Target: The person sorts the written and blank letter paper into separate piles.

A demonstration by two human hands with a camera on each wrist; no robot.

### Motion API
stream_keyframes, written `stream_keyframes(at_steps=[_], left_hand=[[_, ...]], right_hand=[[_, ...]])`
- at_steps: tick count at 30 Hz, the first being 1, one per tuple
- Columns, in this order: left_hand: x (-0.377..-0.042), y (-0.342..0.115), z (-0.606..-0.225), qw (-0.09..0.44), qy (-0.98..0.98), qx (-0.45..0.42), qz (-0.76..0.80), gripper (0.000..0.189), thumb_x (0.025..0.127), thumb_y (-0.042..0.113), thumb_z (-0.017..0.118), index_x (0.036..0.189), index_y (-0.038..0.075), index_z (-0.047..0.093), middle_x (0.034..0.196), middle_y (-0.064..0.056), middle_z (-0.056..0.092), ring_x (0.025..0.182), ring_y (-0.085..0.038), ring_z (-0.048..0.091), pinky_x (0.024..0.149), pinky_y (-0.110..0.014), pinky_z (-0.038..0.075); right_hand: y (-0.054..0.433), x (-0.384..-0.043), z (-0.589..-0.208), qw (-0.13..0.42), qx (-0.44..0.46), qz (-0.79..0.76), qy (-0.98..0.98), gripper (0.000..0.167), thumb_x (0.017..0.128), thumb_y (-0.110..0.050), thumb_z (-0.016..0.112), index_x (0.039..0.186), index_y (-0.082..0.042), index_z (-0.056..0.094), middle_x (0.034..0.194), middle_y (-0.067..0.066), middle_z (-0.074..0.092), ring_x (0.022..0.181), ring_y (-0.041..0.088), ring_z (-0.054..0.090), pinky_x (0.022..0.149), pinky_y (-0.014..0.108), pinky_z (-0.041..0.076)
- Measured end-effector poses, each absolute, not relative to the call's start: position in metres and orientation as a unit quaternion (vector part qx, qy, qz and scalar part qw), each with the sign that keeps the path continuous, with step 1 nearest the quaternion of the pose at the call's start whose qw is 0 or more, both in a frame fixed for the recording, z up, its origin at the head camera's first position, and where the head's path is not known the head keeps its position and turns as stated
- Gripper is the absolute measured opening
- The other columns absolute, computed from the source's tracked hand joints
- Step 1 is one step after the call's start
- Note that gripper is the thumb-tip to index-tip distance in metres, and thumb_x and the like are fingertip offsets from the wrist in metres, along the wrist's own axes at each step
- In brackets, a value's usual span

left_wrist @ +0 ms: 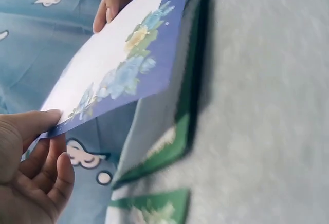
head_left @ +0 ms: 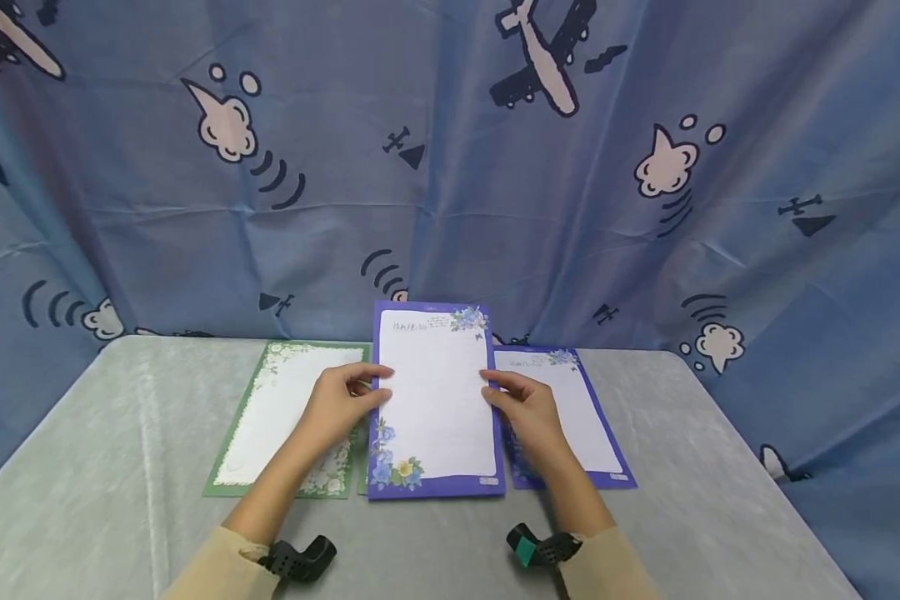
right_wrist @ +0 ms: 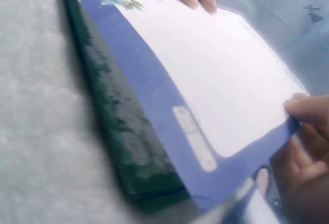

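Observation:
A purple-bordered sheet of paper (head_left: 438,400) with blue and yellow flowers is held up off the table between both hands. My left hand (head_left: 340,402) pinches its left edge, thumb on the printed face and fingers beneath. On the opposite edge, my right hand (head_left: 527,408) pinches it the same way. In the right wrist view the sheet (right_wrist: 216,75) slants above a green-bordered stack (right_wrist: 154,183) on the table. A second green-bordered sheet (head_left: 270,417) lies to the left, partly behind the left forearm. To the right lies another purple-bordered sheet (head_left: 570,408), partly covered by the right hand.
The papers lie on a grey cloth-covered table (head_left: 105,467). Behind its far edge hangs a blue curtain (head_left: 345,167) printed with planes and clouds. Black devices are strapped to the left wrist (head_left: 300,560) and the right wrist (head_left: 546,548).

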State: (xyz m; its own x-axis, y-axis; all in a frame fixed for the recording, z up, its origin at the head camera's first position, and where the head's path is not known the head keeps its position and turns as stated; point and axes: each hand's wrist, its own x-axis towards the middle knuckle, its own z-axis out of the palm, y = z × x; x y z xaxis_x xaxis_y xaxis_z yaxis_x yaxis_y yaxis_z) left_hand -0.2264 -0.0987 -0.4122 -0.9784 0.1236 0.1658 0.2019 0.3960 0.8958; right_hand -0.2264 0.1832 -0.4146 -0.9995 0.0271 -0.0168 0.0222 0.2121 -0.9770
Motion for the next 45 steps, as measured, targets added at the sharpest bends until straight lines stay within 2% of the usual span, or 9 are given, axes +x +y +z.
stream_keyframes(at_steps=[2, 5, 8, 16, 22, 29, 37, 41, 45], left_hand=[[-0.225, -0.097, -0.405, 0.035, -0.833, -0.1, -0.544, 0.028, 0.091, 0.014, 0.075, 0.119, 0.012, 0.074, 0.107, -0.009, 0.073, 0.083, -0.015, 0.062, 0.068, -0.022, 0.052], [-0.222, -0.095, -0.395, 0.035, -0.83, -0.104, -0.547, 0.029, 0.091, 0.015, 0.075, 0.12, 0.013, 0.074, 0.106, -0.008, 0.071, 0.082, -0.017, 0.061, 0.065, -0.023, 0.051], [-0.223, -0.09, -0.388, 0.04, -0.826, -0.115, -0.55, 0.03, 0.092, 0.014, 0.074, 0.121, 0.012, 0.073, 0.106, -0.009, 0.07, 0.081, -0.017, 0.06, 0.064, -0.023, 0.05], [-0.227, -0.063, -0.373, 0.051, -0.807, -0.116, -0.577, 0.029, 0.091, 0.014, 0.075, 0.12, 0.012, 0.075, 0.103, -0.011, 0.072, 0.08, -0.016, 0.06, 0.064, -0.023, 0.049], [-0.228, -0.037, -0.362, 0.057, -0.785, -0.118, -0.606, 0.027, 0.091, 0.014, 0.075, 0.118, 0.014, 0.076, 0.107, -0.009, 0.071, 0.081, -0.016, 0.06, 0.066, -0.022, 0.048], [-0.225, -0.001, -0.355, 0.068, -0.762, -0.113, -0.634, 0.025, 0.09, 0.01, 0.075, 0.115, 0.012, 0.077, 0.103, -0.011, 0.072, 0.071, -0.013, 0.057, 0.058, -0.022, 0.044], [-0.221, 0.029, -0.345, 0.067, -0.775, -0.125, -0.616, 0.029, 0.092, 0.011, 0.072, 0.121, 0.015, 0.075, 0.115, -0.008, 0.071, 0.083, -0.017, 0.063, 0.062, -0.025, 0.048], [-0.22, 0.04, -0.344, 0.073, -0.781, -0.126, -0.607, 0.029, 0.094, 0.012, 0.071, 0.123, 0.015, 0.074, 0.115, -0.007, 0.07, 0.084, -0.016, 0.063, 0.062, -0.024, 0.048], [-0.219, 0.05, -0.347, 0.072, -0.768, -0.123, -0.624, 0.027, 0.096, 0.013, 0.068, 0.123, 0.015, 0.074, 0.112, -0.01, 0.07, 0.08, -0.015, 0.06, 0.059, -0.024, 0.045]], right_hand=[[0.187, -0.226, -0.41, 0.0, -0.008, 0.624, -0.782, 0.033, 0.097, -0.012, 0.068, 0.13, -0.01, 0.069, 0.137, 0.007, 0.066, 0.093, 0.01, 0.062, 0.079, 0.021, 0.054], [0.19, -0.225, -0.4, 0.001, 0.002, 0.616, -0.788, 0.034, 0.098, -0.014, 0.067, 0.131, -0.012, 0.068, 0.14, 0.006, 0.064, 0.106, 0.014, 0.065, 0.094, 0.031, 0.058], [0.196, -0.224, -0.39, 0.01, 0.007, 0.609, -0.793, 0.036, 0.098, -0.015, 0.066, 0.134, -0.011, 0.066, 0.142, 0.007, 0.062, 0.109, 0.013, 0.065, 0.099, 0.035, 0.057], [0.221, -0.222, -0.374, 0.036, -0.005, 0.598, -0.8, 0.041, 0.097, -0.019, 0.069, 0.137, -0.011, 0.064, 0.138, 0.013, 0.062, 0.1, 0.001, 0.066, 0.084, 0.02, 0.058], [0.242, -0.216, -0.361, 0.062, -0.016, 0.583, -0.81, 0.043, 0.098, -0.023, 0.068, 0.139, -0.012, 0.062, 0.138, 0.015, 0.062, 0.097, 0.0, 0.067, 0.084, 0.016, 0.056], [0.262, -0.21, -0.35, 0.105, -0.063, 0.563, -0.817, 0.041, 0.1, -0.022, 0.065, 0.141, -0.014, 0.061, 0.141, 0.012, 0.061, 0.096, 0.0, 0.066, 0.083, 0.013, 0.055], [0.281, -0.206, -0.343, 0.13, -0.117, 0.557, -0.812, 0.041, 0.101, -0.02, 0.062, 0.142, -0.019, 0.061, 0.139, 0.008, 0.06, 0.1, 0.002, 0.064, 0.081, 0.01, 0.054], [0.29, -0.204, -0.34, 0.139, -0.125, 0.554, -0.811, 0.041, 0.101, -0.021, 0.062, 0.142, -0.02, 0.06, 0.14, 0.007, 0.059, 0.101, 0.003, 0.062, 0.081, 0.009, 0.053], [0.297, -0.202, -0.337, 0.154, -0.128, 0.553, -0.809, 0.041, 0.101, -0.019, 0.063, 0.141, -0.019, 0.061, 0.132, 0.001, 0.061, 0.101, 0.003, 0.061, 0.079, 0.009, 0.053]])
